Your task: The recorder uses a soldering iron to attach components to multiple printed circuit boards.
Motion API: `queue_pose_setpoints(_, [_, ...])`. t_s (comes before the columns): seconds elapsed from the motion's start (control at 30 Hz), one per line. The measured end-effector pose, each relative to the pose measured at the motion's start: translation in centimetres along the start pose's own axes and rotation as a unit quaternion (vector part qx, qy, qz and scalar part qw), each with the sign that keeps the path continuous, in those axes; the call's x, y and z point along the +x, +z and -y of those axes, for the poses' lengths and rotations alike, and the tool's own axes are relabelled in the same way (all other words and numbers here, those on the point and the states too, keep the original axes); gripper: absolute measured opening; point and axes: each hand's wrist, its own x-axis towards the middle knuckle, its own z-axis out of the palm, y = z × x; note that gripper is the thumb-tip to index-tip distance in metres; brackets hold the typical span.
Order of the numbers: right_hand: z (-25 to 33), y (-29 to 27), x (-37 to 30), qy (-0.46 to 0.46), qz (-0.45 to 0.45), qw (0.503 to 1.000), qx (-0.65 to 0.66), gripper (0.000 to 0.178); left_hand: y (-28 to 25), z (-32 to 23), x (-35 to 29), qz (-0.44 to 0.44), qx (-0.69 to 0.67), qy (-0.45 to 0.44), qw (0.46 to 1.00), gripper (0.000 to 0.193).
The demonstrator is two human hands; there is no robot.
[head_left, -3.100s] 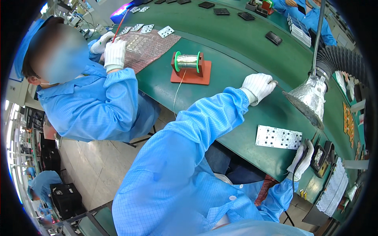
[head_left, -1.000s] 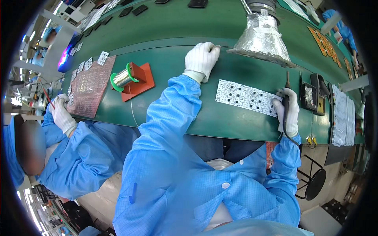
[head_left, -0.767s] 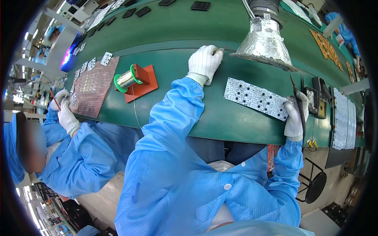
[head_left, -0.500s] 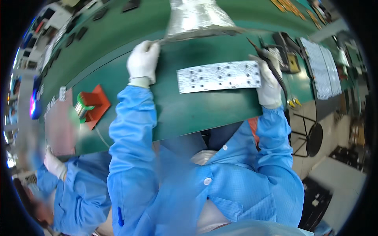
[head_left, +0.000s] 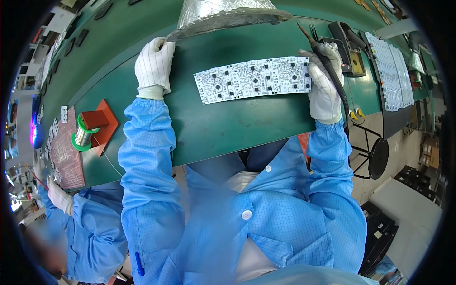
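Note:
My left hand (head_left: 155,66), in a white glove, is closed at the left end of the rim of a foil-covered hood (head_left: 223,14), which hangs over the far side of the bench. My gloved right hand (head_left: 325,88) pinches the right end of a long white circuit board panel (head_left: 243,80). Small black parts dot the panel, held above the green bench top and slightly tilted. A soldering iron (head_left: 327,64) with a dark handle also lies in my right hand, its tip pointing up and away.
An iron stand (head_left: 354,61) is beyond my right hand, with more white panels (head_left: 389,71) farther right. A solder spool (head_left: 84,137) on a red holder (head_left: 110,121) sits left, near a pink mat (head_left: 66,156) and a co-worker's gloved hand (head_left: 59,197). A stool (head_left: 378,158) stands lower right.
My left hand and the hood's rim have shifted left together. The panel has moved left and a little away from me, its marked face now showing sharply. The iron stays in my right hand.

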Motion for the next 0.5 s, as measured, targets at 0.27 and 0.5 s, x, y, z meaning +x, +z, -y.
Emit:
queue_pose_setpoints(0.27, [-0.19, -0.44, 0.01, -0.009, 0.005, 1.0, -0.014, 0.05, 0.14, -0.15, 0.0, 0.008, -0.012, -0.02, 1.0, 0.038])
queue_pose_setpoints(0.5, [-0.52, -0.38, -0.16, -0.023, 0.007, 0.999, -0.024, 0.048, 0.11, -0.29, -0.02, 0.006, -0.009, -0.02, 1.0, 0.038])
